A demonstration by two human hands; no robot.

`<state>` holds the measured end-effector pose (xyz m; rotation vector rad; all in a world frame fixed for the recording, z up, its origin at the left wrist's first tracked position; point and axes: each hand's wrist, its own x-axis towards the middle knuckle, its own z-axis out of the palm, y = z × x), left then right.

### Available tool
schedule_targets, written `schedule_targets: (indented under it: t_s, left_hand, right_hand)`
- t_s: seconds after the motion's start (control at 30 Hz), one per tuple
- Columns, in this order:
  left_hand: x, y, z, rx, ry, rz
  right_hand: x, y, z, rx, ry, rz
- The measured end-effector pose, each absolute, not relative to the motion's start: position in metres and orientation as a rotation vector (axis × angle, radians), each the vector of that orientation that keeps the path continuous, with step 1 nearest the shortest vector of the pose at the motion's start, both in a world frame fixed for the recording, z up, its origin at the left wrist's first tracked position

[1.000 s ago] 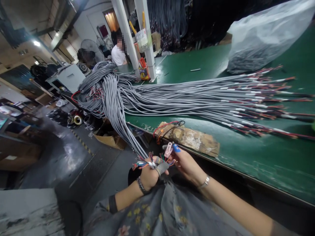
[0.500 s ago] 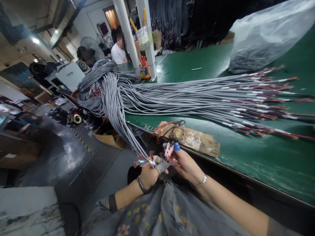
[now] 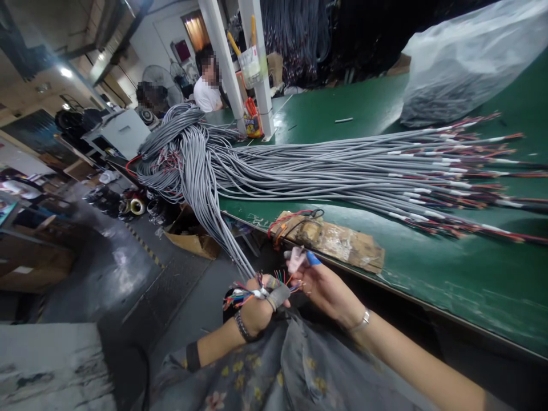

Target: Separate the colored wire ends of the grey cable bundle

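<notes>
Near my lap, my left hand (image 3: 258,313) is closed around the ends of several grey cables (image 3: 240,251). Thin coloured wires (image 3: 235,295) fan out on both sides of its fist, and grey covers wrap some of the fingers. My right hand (image 3: 327,288), with a blue cover on one finger, pinches a small pale-pink clip-like tool (image 3: 296,260), blurred by motion. An orange wire runs from the left fist up toward this tool; whether the jaws grip it I cannot tell.
A large bundle of grey cables (image 3: 291,168) lies across the green table (image 3: 428,302), its stripped ends at the right. A worn wooden block (image 3: 342,242) sits at the table edge. Behind are a plastic bag (image 3: 462,74), white posts (image 3: 222,63) and a seated person (image 3: 206,91).
My right hand has turned slightly and drawn a little to the right with the pink tool. The left hand keeps its hold, and the coloured wires on its left spread wider.
</notes>
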<state>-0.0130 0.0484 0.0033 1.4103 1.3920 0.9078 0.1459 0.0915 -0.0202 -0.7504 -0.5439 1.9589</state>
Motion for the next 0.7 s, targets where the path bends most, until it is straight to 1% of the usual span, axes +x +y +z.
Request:
schedule_targets:
  t_s: [0.13, 0.37, 0.43, 0.57, 0.6, 0.7]
  left_hand:
    - [-0.008, 0.051, 0.003, 1.361, 1.377, 0.946]
    - [-0.002, 0.055, 0.002, 1.348, 1.350, 1.026]
    - [-0.003, 0.055, -0.001, 1.373, 1.363, 1.017]
    - [-0.006, 0.054, -0.007, 1.425, 1.382, 1.001]
    - [-0.006, 0.054, -0.007, 1.429, 1.376, 0.995]
    - [-0.007, 0.054, -0.007, 1.419, 1.366, 0.986]
  right_hand:
    - [0.146, 0.091, -0.014, -0.789, -0.564, 1.882]
    - [0.146, 0.092, -0.011, -0.818, -0.594, 1.897]
    - [0.146, 0.091, -0.014, -0.859, -0.659, 1.829]
    - [0.144, 0.090, -0.020, -0.978, -0.793, 1.593]
    - [0.144, 0.091, -0.020, -0.979, -0.801, 1.607]
    - [0.143, 0.092, -0.020, -0.906, -0.770, 1.787]
